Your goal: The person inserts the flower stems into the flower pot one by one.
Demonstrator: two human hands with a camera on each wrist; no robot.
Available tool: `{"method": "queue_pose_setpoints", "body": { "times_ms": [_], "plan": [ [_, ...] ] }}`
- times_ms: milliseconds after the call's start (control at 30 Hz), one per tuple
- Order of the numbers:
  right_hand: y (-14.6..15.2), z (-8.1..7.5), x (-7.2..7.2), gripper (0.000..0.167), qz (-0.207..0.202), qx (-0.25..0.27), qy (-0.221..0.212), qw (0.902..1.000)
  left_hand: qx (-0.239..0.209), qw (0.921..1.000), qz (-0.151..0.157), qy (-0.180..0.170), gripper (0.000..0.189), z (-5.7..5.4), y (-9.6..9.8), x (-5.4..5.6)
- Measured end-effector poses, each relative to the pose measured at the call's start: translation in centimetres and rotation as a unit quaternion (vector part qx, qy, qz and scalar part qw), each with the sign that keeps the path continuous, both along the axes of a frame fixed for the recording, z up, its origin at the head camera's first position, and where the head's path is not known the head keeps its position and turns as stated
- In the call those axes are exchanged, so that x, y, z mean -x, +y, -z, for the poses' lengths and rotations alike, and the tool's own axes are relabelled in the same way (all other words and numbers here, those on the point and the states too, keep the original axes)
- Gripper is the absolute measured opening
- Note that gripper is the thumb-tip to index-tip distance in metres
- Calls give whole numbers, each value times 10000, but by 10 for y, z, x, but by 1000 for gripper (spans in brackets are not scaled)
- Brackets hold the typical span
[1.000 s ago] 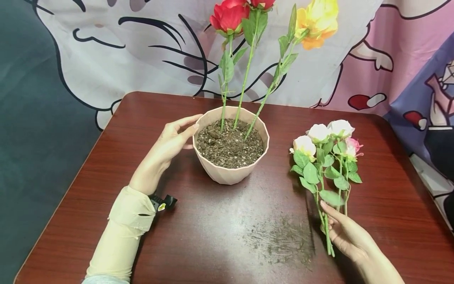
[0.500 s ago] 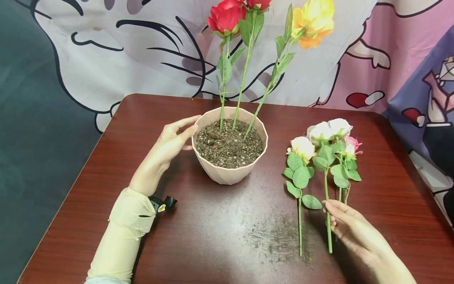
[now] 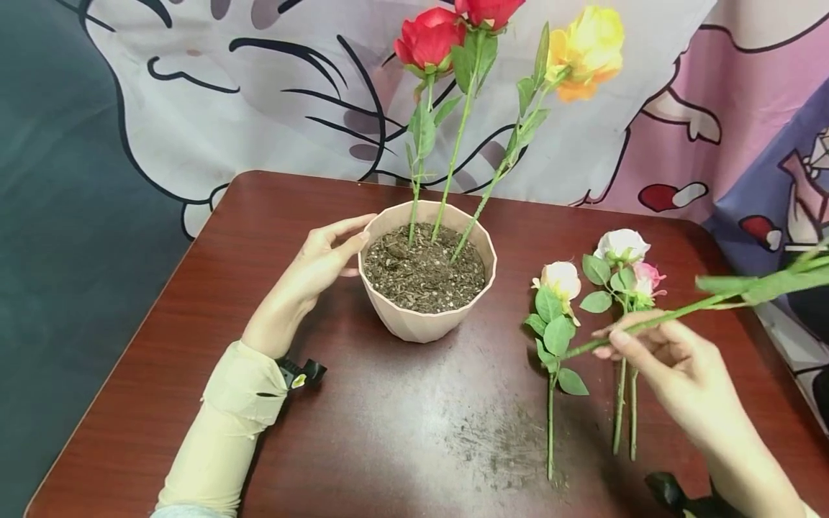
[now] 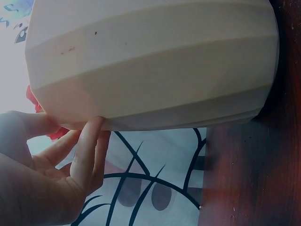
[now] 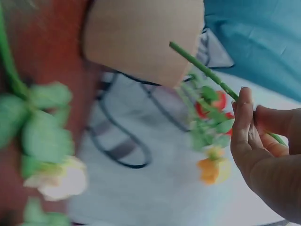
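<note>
A pale flowerpot (image 3: 424,324) of dark soil (image 3: 421,280) stands on the table, holding two red roses (image 3: 430,39) and a yellow flower (image 3: 586,54). My left hand (image 3: 317,259) grips its left side, thumb at the rim and fingers against the outer wall, as the left wrist view shows too. Right of the pot, my right hand (image 3: 680,367) pinches a green flower stem (image 3: 676,313) between thumb and fingers, raised above the table. The stem tilts, its cut end toward the pot (image 5: 146,37); its bloom lies outside the head view.
A cream rose (image 3: 560,280) lies right of the pot. Beyond it lie a white rose (image 3: 622,246) and a pink one (image 3: 646,279). Soil crumbs (image 3: 499,439) are scattered on the brown table (image 3: 363,446). A cartoon-printed cloth (image 3: 278,129) hangs behind.
My right hand has drawn one white rose away from the bunch, lifted it and tipped it so the stem end points left. The other roses lie on the table. My left hand stays at the pot.
</note>
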State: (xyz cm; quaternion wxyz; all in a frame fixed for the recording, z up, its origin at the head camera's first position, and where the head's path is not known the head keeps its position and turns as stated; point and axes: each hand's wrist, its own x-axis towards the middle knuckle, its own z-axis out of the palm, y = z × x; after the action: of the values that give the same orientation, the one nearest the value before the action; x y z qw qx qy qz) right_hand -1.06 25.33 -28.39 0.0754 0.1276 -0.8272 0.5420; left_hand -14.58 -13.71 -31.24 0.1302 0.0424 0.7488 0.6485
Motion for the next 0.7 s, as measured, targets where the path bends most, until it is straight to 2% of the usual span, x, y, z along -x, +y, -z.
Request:
{"method": "queue_pose_setpoints", "body": {
  "times_ms": [100, 167, 367, 533, 700],
  "plan": [
    [-11, -24, 13, 14, 376, -751, 309, 9960, 3, 10000, -1, 8, 42, -1, 0, -1],
    [-18, -37, 23, 12, 465, -1092, 562, 9913, 59, 10000, -2, 30, 42, -1, 0, -1],
    [-43, -61, 63, 7, -211, -928, 1235, 9878, 43, 10000, -9, 68, 42, -3, 1, -4],
    [-73, -61, 97, 3, -959, -759, 1574, 9799, -60, 10000, -22, 31, 41, -1, 2, -5],
    [-110, -44, 129, 8, -1292, -656, 1547, 9773, -67, 9999, -113, 43, 40, -1, 1, -6]
  ]
}}
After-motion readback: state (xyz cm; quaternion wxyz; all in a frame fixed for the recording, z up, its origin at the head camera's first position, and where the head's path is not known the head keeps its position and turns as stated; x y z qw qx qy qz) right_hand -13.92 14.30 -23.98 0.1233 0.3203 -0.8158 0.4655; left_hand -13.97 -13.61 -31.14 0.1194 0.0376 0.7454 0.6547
